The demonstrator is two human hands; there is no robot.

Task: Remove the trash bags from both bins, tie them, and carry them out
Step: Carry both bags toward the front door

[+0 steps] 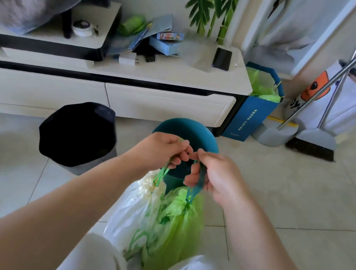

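Note:
Two tied trash bags hang in front of my knees: a white bag (pixel 135 207) on the left and a green bag (pixel 177 226) on the right. My left hand (pixel 163 150) grips the green drawstring of the white bag. My right hand (pixel 212 175) grips the darker drawstring loop of the green bag. Both hands are fisted and nearly touch at the fingertips. Behind them stands a teal bin (pixel 187 130) with no liner visible, and to its left a grey bin (pixel 79 135) with a dark inside.
A white TV cabinet (pixel 132 95) runs along the back, with a phone (pixel 222 58), boxes and papers on top. Right of it stand a blue paper bag (pixel 255 114) with green plastic inside, a broom and dustpan (pixel 311 142), and a white bag (pixel 352 104). Tiled floor lies all around.

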